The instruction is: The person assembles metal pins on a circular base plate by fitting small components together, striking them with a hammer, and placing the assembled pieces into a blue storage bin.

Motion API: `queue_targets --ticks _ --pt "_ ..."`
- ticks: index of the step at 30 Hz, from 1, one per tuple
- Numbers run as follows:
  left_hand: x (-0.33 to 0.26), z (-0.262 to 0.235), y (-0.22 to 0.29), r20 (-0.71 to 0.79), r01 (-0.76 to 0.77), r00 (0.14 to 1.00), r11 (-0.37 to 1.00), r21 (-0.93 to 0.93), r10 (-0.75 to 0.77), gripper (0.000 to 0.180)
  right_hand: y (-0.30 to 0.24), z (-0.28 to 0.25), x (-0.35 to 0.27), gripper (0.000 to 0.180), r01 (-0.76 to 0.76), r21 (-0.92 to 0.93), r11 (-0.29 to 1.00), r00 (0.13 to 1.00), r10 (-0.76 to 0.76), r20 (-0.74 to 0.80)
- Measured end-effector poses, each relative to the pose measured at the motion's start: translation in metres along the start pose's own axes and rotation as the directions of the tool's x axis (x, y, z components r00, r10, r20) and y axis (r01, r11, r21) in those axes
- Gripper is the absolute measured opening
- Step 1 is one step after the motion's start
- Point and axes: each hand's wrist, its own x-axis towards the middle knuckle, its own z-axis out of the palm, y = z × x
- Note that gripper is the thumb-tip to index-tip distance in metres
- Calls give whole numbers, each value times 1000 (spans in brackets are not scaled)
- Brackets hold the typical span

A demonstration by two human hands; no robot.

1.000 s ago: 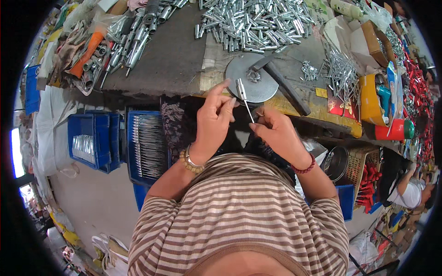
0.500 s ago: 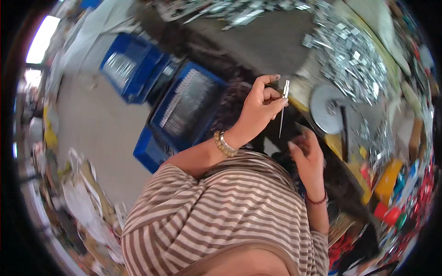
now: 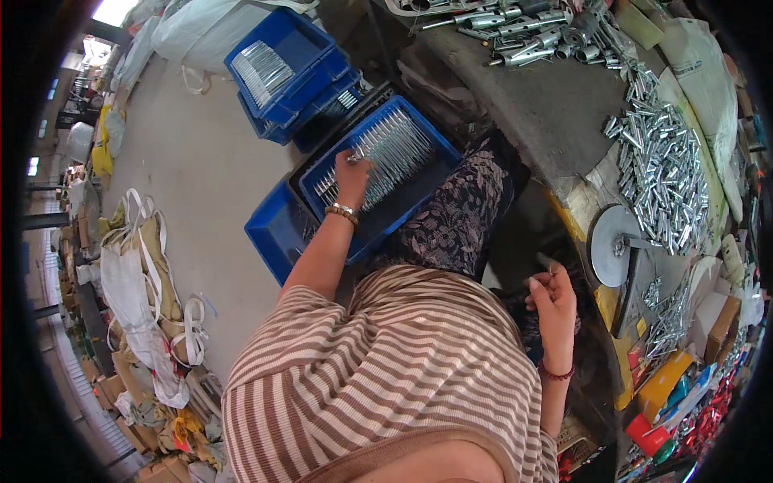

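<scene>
My left hand (image 3: 352,181) reaches into a blue crate (image 3: 445,149) and is closed in a pinch on a shiny metal pin (image 3: 352,158). Its lower part is hidden by my fingers. Around it, slim metal pins (image 3: 394,149) lie side by side in rows in the crate. My right hand (image 3: 554,310) hangs by the bench edge, fingers curled. A small greyish bit (image 3: 547,262) shows at its fingertips, too small to name.
A metal disc (image 3: 605,262) stands at the bench edge. Behind it lies a heap of short metal tubes (image 3: 660,161); larger metal fittings (image 3: 523,48) lie farther back. Stacked blue crates (image 3: 310,48) hold more pins. White sacks (image 3: 133,298) lie left on the floor.
My left hand has moved from in front of the disc leftward, carrying the pin down into the crate. My right hand has lowered slightly and its fingers have curled. The view has shifted.
</scene>
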Motion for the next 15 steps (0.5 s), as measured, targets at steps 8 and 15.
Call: queue_targets --ticks 8,15 --pt "39 4 -13 -35 -198 975 929 312 220 45 2 -4 -4 42 -1 -12 1000 1000 1 -21" --pt "1 31 75 -32 -576 794 768 281 607 30 8 -4 -6 34 60 -51 997 998 -61 -35"
